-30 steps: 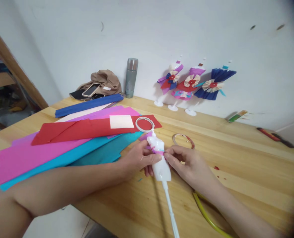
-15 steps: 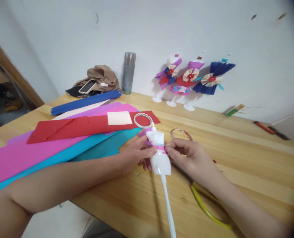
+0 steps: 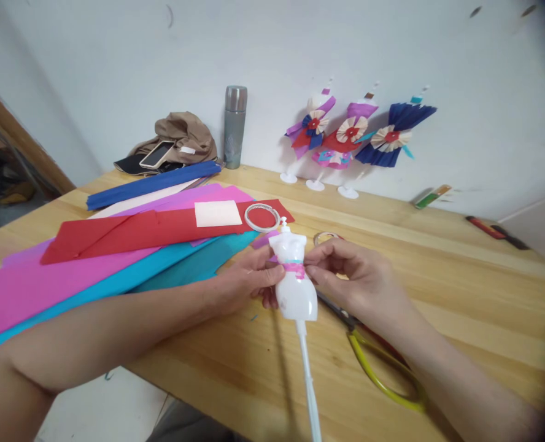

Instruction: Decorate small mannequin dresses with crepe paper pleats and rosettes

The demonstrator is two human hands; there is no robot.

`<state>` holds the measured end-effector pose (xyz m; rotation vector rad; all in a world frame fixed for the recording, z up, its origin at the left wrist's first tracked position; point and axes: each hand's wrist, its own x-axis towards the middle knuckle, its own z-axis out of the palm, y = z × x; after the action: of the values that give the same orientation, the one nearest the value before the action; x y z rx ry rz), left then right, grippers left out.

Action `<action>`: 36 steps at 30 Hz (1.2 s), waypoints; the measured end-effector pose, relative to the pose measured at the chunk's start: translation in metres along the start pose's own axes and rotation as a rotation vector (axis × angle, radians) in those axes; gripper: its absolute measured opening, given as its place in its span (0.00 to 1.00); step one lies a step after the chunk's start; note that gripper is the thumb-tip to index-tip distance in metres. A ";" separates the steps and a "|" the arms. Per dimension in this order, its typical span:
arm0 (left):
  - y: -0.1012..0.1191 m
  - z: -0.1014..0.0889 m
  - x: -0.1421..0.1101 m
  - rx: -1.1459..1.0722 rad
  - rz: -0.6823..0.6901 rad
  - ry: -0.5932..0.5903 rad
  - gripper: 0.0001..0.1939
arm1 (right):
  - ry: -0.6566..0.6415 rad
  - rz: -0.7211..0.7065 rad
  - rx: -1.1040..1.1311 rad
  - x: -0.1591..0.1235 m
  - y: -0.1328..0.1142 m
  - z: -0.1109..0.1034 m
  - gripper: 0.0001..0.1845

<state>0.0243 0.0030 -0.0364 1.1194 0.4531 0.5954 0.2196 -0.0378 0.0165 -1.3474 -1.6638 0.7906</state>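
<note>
A small white mannequin torso (image 3: 296, 299) on a thin white stand rod (image 3: 307, 374) is held up over the table's front part. Pink and light-blue strips (image 3: 293, 268) ring its waist. My left hand (image 3: 259, 276) is closed on the torso's left side, thumb on the waist. At the other side my right hand (image 3: 346, 267) has thumb and forefinger pinched together near the waist; what they pinch, if anything, is hidden. Scissors with yellow handles (image 3: 369, 374) lie under my right forearm, partly covered by it. A ring-shaped roll (image 3: 326, 237) lies partly behind my right hand.
Red (image 3: 129, 233), pink (image 3: 70, 273) and blue paper (image 3: 155, 187) sheets lie at the left, with a tape roll (image 3: 262, 218) on top. Three dressed mannequins (image 3: 351, 132), a flask (image 3: 235, 129), a phone (image 3: 158, 155) and a brown cloth (image 3: 187, 135) line the back.
The view has shifted slightly. The torso has turned a little in my left hand, and my right fingers have drawn slightly away from the waist.
</note>
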 end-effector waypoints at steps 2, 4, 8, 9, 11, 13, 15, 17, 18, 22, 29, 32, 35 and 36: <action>0.001 0.001 -0.001 0.005 0.000 0.001 0.38 | -0.008 -0.004 0.005 -0.001 -0.004 0.000 0.05; 0.002 0.001 -0.002 0.010 0.005 0.021 0.37 | -0.010 -0.015 -0.006 -0.002 -0.006 0.000 0.05; 0.006 0.003 -0.003 0.056 0.042 0.025 0.39 | 0.022 -0.059 -0.055 -0.004 -0.007 -0.001 0.05; 0.006 0.003 -0.003 0.073 0.057 0.026 0.40 | 0.023 -0.066 -0.064 -0.004 -0.006 -0.001 0.05; 0.008 0.003 -0.003 0.099 0.090 0.033 0.40 | 0.032 -0.084 -0.084 -0.006 -0.005 0.000 0.04; 0.009 0.003 -0.002 0.115 0.108 0.042 0.40 | 0.071 -0.137 -0.131 -0.007 -0.005 0.002 0.04; 0.009 0.004 -0.002 0.128 0.101 0.044 0.40 | 0.119 -0.233 -0.203 -0.008 -0.005 0.003 0.04; 0.009 0.004 -0.002 0.133 0.090 0.050 0.41 | 0.135 -0.320 -0.252 -0.009 -0.006 0.004 0.05; 0.009 0.004 -0.002 0.128 0.089 0.055 0.41 | 0.130 -0.342 -0.258 -0.009 -0.007 0.005 0.06; 0.009 0.007 -0.002 0.104 0.091 0.069 0.42 | 0.096 -0.312 -0.218 -0.009 -0.009 0.005 0.07; 0.012 0.008 -0.003 0.136 0.062 0.061 0.42 | 0.054 -0.178 -0.131 -0.008 -0.006 0.005 0.06; 0.012 0.009 -0.003 0.137 0.083 0.084 0.43 | 0.092 -0.200 -0.198 -0.009 -0.004 0.006 0.05; 0.012 0.012 -0.004 0.138 0.088 0.098 0.44 | 0.093 -0.226 -0.235 -0.010 -0.005 0.006 0.07; 0.012 0.013 -0.004 0.138 0.081 0.104 0.45 | 0.079 -0.207 -0.213 -0.011 -0.006 0.007 0.07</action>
<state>0.0262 -0.0048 -0.0201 1.2467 0.5470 0.7036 0.2120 -0.0493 0.0162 -1.3038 -1.8285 0.4439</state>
